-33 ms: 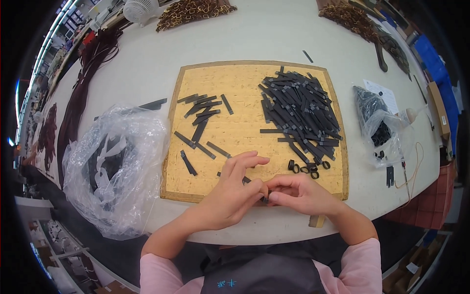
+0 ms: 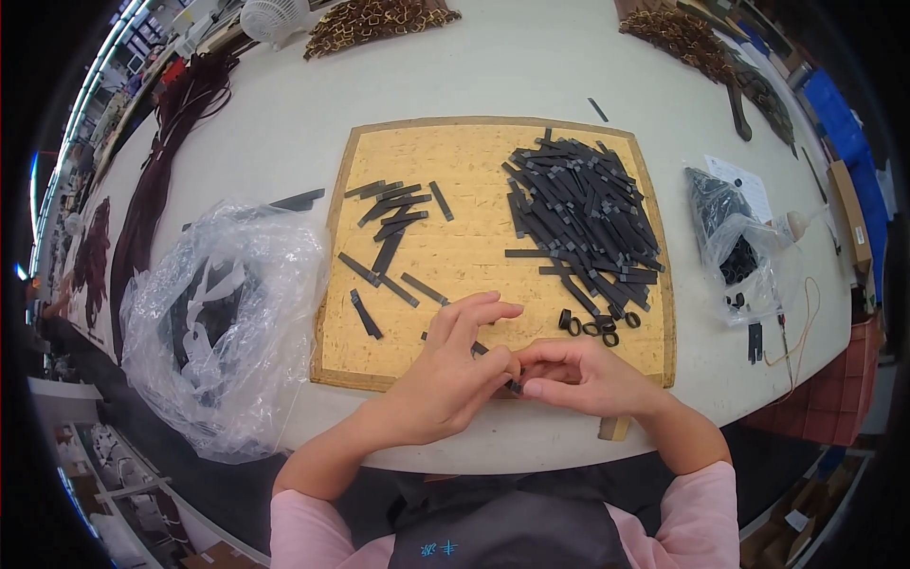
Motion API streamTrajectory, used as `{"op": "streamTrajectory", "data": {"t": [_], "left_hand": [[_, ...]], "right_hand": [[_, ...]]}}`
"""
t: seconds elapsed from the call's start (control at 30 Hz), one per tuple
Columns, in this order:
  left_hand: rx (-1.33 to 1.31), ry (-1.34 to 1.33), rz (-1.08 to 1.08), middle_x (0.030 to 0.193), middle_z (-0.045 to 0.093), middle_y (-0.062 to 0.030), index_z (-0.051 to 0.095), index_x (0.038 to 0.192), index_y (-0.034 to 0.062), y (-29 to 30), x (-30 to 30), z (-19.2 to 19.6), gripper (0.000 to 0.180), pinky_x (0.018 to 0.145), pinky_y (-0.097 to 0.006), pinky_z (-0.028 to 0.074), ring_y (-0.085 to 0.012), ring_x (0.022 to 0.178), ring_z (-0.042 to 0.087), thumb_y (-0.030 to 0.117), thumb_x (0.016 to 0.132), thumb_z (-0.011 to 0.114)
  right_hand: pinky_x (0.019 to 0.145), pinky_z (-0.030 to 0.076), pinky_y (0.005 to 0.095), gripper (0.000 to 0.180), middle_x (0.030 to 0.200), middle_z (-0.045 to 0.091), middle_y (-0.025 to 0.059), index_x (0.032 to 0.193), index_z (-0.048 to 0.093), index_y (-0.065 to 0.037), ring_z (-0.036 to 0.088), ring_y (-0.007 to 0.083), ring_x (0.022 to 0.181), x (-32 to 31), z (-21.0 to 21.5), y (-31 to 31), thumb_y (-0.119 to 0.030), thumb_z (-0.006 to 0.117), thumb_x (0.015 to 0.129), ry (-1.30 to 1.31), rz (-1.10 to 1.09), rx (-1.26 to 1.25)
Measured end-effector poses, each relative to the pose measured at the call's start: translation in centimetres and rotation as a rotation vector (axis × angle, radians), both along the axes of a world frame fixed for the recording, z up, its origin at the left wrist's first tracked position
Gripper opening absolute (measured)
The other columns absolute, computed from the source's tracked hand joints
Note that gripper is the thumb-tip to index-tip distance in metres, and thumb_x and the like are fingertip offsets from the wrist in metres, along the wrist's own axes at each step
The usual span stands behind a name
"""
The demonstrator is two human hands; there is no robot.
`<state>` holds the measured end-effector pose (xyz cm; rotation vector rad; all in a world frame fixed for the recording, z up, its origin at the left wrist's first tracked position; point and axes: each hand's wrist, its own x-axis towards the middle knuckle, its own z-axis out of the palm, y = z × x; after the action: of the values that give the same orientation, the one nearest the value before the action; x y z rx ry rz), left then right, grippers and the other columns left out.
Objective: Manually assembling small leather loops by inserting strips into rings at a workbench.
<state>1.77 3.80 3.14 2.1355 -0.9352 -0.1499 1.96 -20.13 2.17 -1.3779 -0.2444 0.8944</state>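
At the near edge of the tan board (image 2: 455, 256), my hands meet over a short black strip (image 2: 514, 386). My left hand (image 2: 453, 370) pinches it between thumb and forefinger, the other fingers stretched out over the board. My right hand (image 2: 590, 377) is closed, its thumb and fingertips pressed together at the strip's end; the exact contact is partly hidden. Small black loops (image 2: 590, 328) lie just beyond my right hand. A large heap of black strips (image 2: 583, 213) covers the board's right side, and several loose strips (image 2: 389, 209) are scattered on its left.
Left of the board sits a clear plastic bag (image 2: 237, 360). To the right lies another bag (image 2: 725, 228) with black pieces, near a pale bottle (image 2: 796, 224). Dark red straps (image 2: 156, 190) run along the far left. Bundles with gold-coloured buckles (image 2: 374, 28) and a white fan (image 2: 273, 19) stand at the back.
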Motion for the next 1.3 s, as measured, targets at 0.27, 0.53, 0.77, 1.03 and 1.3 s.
{"op": "streamTrajectory", "data": {"t": [0.27,0.53,0.77,1.03,1.3], "left_hand": [[-0.252,0.193,0.343,0.109,0.064,-0.0142,0.066,0.103,0.0004,-0.5,-0.9,-1.1,0.016,0.073,-0.032,0.054,-0.0252,0.088,0.067,0.001,0.088,0.072],[-0.230,0.060,0.378,0.086,0.067,-0.0111,0.070,0.098,0.0010,-0.9,-1.3,-2.0,0.012,0.059,-0.032,0.053,-0.0246,0.069,0.068,0.003,0.087,0.074],[-0.201,-0.001,0.367,0.085,0.067,-0.0096,0.070,0.096,0.0014,-1.1,-1.2,-2.1,0.012,0.059,-0.034,0.053,-0.0259,0.072,0.068,0.003,0.086,0.075],[-0.304,0.129,0.348,0.083,0.068,-0.0069,0.069,0.096,0.0009,-0.8,-1.1,-2.3,0.014,0.063,-0.028,0.054,-0.0164,0.072,0.068,0.002,0.083,0.074],[-0.610,0.943,0.307,0.084,0.067,0.0017,0.067,0.098,-0.0004,0.2,-0.4,-2.6,0.010,0.071,-0.020,0.050,-0.0021,0.075,0.060,0.007,0.093,0.071]], "right_hand": [[0.080,0.058,0.0237,0.030,0.105,0.072,0.0102,0.122,0.068,0.003,0.071,0.0119,0.093,0.4,-0.2,0.7,-0.006,0.071,0.094,-0.233,-0.152,-0.139],[0.077,0.060,0.0252,0.024,0.102,0.072,0.0119,0.115,0.071,0.003,0.073,0.0164,0.090,-0.2,-0.5,1.3,0.004,0.070,0.090,-0.606,-0.259,-0.234],[0.073,0.059,0.0249,0.021,0.098,0.073,0.0112,0.110,0.073,0.002,0.072,0.0145,0.083,-0.3,-0.7,1.4,0.004,0.072,0.089,-0.702,-0.280,-0.269],[0.067,0.057,0.0247,0.020,0.097,0.073,0.0082,0.112,0.070,0.002,0.067,0.0112,0.071,-0.1,-0.6,0.9,-0.006,0.070,0.094,-0.482,-0.193,-0.260],[0.066,0.058,0.0255,0.024,0.104,0.072,0.0093,0.120,0.067,0.003,0.069,0.0116,0.093,0.6,-0.4,0.6,-0.012,0.061,0.101,0.109,-0.239,0.101]]}}
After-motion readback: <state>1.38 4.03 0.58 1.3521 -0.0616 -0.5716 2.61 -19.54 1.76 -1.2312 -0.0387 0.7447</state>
